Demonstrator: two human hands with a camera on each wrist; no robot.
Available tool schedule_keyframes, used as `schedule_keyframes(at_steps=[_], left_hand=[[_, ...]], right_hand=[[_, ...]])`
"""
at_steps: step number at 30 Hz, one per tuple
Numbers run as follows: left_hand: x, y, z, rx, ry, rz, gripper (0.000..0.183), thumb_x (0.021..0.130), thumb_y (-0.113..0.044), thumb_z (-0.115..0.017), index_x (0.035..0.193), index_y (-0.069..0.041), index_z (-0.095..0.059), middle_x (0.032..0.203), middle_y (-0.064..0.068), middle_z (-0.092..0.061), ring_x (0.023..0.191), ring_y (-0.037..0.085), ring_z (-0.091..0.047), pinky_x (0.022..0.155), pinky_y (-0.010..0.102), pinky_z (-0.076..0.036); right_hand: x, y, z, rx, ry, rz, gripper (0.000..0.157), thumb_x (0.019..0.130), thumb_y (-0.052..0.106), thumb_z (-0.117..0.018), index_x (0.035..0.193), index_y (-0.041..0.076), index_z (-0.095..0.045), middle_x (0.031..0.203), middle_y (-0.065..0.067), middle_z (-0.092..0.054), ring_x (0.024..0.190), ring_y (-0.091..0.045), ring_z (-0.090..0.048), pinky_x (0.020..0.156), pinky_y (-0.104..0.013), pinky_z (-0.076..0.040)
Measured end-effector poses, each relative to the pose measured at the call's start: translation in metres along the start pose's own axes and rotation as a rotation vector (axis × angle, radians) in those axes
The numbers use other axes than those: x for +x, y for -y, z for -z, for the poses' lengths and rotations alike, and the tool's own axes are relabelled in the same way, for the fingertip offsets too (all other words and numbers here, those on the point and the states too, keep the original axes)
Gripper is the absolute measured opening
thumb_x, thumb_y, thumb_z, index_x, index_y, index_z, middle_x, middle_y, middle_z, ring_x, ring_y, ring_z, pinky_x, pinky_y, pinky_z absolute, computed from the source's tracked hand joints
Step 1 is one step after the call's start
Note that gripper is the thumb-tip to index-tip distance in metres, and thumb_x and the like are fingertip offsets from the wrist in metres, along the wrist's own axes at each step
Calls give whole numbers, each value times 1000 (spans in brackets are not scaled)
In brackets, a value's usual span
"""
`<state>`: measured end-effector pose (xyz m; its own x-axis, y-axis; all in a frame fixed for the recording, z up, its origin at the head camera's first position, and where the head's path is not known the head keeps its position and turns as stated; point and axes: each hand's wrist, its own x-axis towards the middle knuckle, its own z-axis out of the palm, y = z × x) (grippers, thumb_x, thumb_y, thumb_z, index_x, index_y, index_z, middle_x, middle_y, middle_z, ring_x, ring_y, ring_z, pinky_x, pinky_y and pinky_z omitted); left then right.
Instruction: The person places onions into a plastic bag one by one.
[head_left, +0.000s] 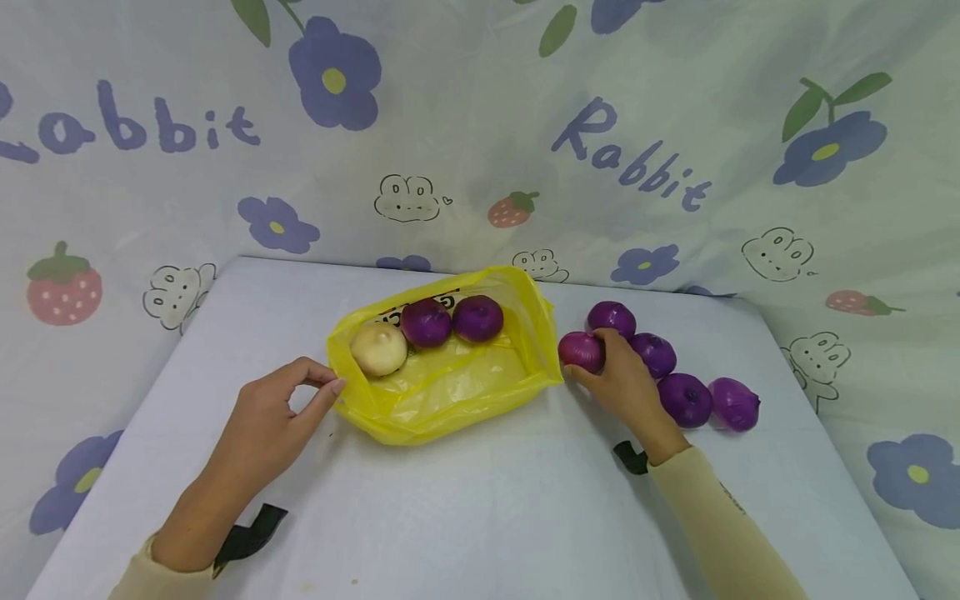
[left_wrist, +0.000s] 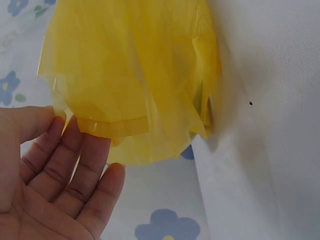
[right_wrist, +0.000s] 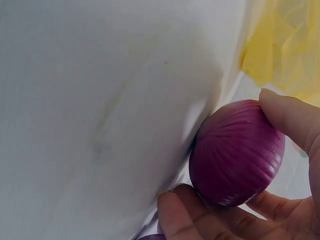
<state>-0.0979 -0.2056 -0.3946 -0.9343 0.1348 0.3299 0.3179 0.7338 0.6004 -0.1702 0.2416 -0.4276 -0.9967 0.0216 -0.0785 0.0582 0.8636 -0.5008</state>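
Note:
A yellow plastic bag point(head_left: 450, 408) lies with its mouth spread wide on the table. Inside it sit a pale onion point(head_left: 378, 349) and two purple onions point(head_left: 426, 323). My left hand point(head_left: 273, 421) pinches the bag's left rim between thumb and forefinger; the left wrist view shows the thin film point(left_wrist: 115, 75) at the fingertips. Right of the bag, my right hand point(head_left: 622, 387) grips a purple onion point(right_wrist: 237, 152), thumb on one side and fingers on the other. Several more purple onions point(head_left: 686, 400) rest beside and beyond that hand.
The white table point(head_left: 480, 517) backs onto a hanging cloth point(head_left: 465, 108) printed with flowers, rabbits and strawberries. Black straps point(head_left: 253, 533) show at both wrists. The loose onions cluster on the table's right side.

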Motion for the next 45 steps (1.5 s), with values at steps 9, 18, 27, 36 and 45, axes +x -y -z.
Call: schedule_keyframes(at_steps=[9, 18, 27, 36, 45], left_hand=[[1, 0, 1, 3, -10, -33, 11, 96, -12, -77, 105, -12, -70, 100, 1, -75, 89, 20, -66, 72, 27, -52], [3, -1, 2, -2, -4, -36, 11, 97, -13, -77, 105, -12, -70, 99, 0, -75, 86, 18, -62, 71, 26, -51], [3, 1, 1, -7, -11, -39, 11, 97, -13, -77, 105, -12, -70, 99, 0, -75, 86, 17, -62, 70, 24, -50], [2, 0, 1, -5, -8, -23, 11, 97, -14, -77, 105, -12, -70, 99, 0, -75, 87, 18, -63, 70, 26, -49], [0, -2, 1, -10, 8, -2, 10, 98, -15, -76, 106, -12, -70, 102, 1, -75, 90, 19, -64, 70, 33, -53]], right_hand=[[1, -1, -3, 4, -6, 1, 82, 94, 39, -80, 153, 2, -38, 148, -26, -51, 127, -44, -56, 104, -62, -47], [2, 2, -4, -40, 0, 15, 88, 93, 39, -80, 156, -1, -34, 154, -25, -43, 134, -45, -50, 108, -63, -42], [1, 2, -4, -49, 30, 7, 87, 91, 36, -82, 155, 0, -35, 153, -24, -40, 133, -45, -49, 109, -65, -41], [-1, 6, -5, 7, 58, -18, 86, 91, 30, -83, 155, 3, -33, 153, -24, -45, 133, -43, -50, 108, -63, -44], [-7, 3, -2, -18, 33, 53, 90, 87, 32, -86, 155, 0, -36, 148, -22, -42, 130, -43, -50, 107, -63, -44]])
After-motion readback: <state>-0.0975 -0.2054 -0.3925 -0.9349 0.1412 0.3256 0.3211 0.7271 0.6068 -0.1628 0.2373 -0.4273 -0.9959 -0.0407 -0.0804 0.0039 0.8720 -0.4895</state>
